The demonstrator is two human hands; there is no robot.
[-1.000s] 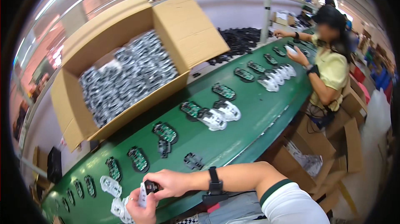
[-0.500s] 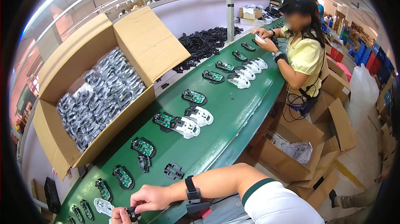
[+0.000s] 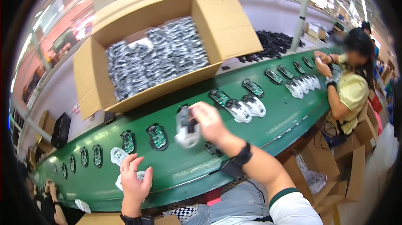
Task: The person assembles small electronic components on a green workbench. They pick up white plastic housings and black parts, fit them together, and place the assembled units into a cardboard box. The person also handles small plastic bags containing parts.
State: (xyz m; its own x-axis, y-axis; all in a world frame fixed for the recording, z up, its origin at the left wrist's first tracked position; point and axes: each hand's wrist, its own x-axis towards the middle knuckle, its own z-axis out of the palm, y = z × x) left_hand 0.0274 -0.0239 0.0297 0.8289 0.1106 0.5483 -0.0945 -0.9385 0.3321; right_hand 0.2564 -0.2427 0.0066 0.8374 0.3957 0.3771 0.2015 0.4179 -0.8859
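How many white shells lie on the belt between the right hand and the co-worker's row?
2: the nearer shell beside a green board; the farther shell just right of that one. None looks hidden.

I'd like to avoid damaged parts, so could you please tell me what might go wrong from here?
The right hand holds a white-and-dark shell above the green belt; a loose grip might let it drop or knock the exposed circuit board to its left. The left hand is open right by a pale shell, so a careless sweep could push that into another circuit board just beyond it.
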